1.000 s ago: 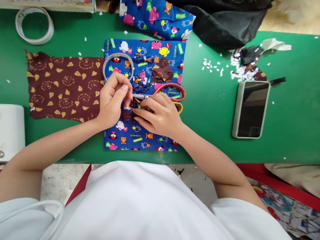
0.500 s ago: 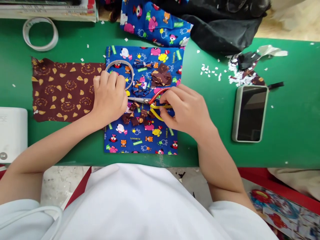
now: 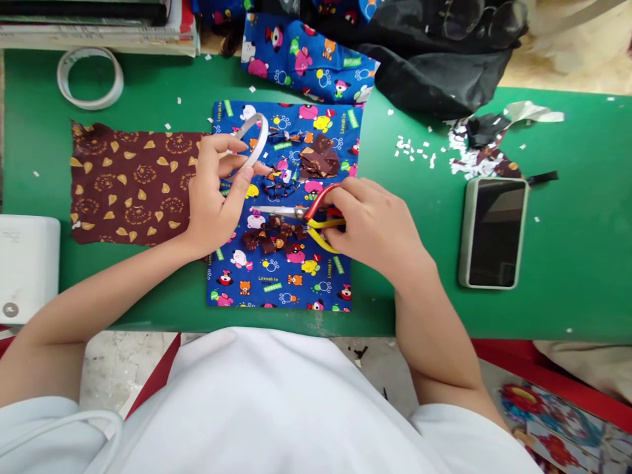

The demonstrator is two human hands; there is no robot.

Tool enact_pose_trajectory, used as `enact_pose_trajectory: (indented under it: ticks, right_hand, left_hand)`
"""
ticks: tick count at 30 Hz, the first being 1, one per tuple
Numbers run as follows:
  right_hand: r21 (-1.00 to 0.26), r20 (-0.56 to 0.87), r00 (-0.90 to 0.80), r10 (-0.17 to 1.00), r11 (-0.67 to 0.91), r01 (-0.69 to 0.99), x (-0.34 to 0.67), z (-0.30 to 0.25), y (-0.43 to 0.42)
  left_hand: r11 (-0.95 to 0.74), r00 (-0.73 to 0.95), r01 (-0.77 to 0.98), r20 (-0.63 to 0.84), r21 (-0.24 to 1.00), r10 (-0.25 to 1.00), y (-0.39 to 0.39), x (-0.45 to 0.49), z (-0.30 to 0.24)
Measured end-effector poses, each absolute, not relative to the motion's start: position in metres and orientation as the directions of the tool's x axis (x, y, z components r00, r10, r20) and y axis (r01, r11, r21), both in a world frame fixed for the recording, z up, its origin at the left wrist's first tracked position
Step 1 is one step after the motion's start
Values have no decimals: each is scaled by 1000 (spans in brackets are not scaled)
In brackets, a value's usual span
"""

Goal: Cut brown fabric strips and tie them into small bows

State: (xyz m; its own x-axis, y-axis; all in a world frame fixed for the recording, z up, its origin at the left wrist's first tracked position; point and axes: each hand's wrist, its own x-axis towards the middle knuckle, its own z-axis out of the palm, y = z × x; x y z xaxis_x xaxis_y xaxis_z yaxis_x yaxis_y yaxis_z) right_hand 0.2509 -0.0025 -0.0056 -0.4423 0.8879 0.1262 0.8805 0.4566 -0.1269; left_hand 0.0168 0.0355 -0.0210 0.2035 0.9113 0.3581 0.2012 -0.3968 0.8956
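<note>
My left hand [image 3: 214, 191] pinches a roll of white tape [image 3: 254, 141] and holds it tilted up above a blue cartoon-print cloth [image 3: 276, 283]. My right hand [image 3: 375, 224] has its fingers closed on the red and yellow handles of a pair of scissors [image 3: 296, 214], whose blades lie flat and point left. Small folded brown fabric pieces [image 3: 271, 237] lie just below the blades. More brown pieces [image 3: 318, 158] and blue folded pieces [image 3: 281, 181] sit further back on the cloth.
A brown cloth with gold hearts [image 3: 128, 181] lies left on the green table [image 3: 409, 263]. A phone [image 3: 494, 230] lies at the right, with paper scraps [image 3: 474, 151] behind it. A second tape roll [image 3: 89, 78], books, black fabric [image 3: 434, 72] and a white box [image 3: 24, 263] surround.
My left hand took hold of the tape roll and lifted it off the blue cloth. My right hand left the brown pieces and closed on the scissor handles.
</note>
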Motion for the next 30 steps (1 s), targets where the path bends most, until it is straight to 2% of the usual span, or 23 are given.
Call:
enact_pose_trajectory:
  ticks: [3,11,18,23,25,30]
  right_hand:
    - [-123,232,-380,895,415,902,253,-6,0]
    - [-252,460,-240,855,385,888,252,-11,5]
    - [-261,421,-177,889,306,916,245,-3,-1]
    - [-278,373,-202,905,317,907,242,-4,0]
    - [-269,395,-226,890,347,899,243,-8,1]
    - [-235,412,-242,878,359,903,246,-17,2]
  left_hand:
    - [-400,187,134,373,907,909,34,21,-21]
    - [-350,242,85,321,933,916,29,23,-22]
    - [-322,274,54,296,945,915,24,24,-20]
    - [-337,289,46,310,940,906,24,24,-21]
    - [-347,278,61,318,936,906,24,24,-22]
    - [-436,308,-11,418,900,855,25,25,-20]
